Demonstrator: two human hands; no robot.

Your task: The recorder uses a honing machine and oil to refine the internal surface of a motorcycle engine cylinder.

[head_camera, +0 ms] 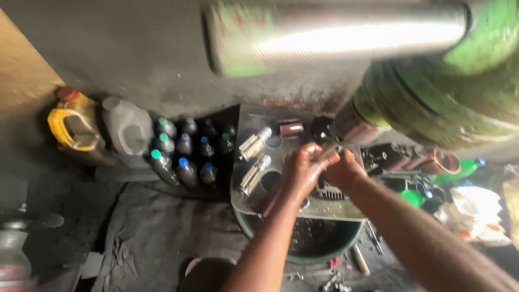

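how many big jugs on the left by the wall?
2: a yellow jug with a red cap at far left, and a grey jug right beside it, next to the small dark bottles. Others may be out of view.

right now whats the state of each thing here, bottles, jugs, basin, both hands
left hand: closed on a small blurred part over the metal plate
right hand: closed, touching the left
yellow jug: upright, red cap on
grey jug: upright, capped
small bottles: upright, capped
green basin: under the plate, holds loose parts

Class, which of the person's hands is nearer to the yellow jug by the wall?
Left. The left hand is closer to the yellow jug; the right hand sits just beyond it, farther away.
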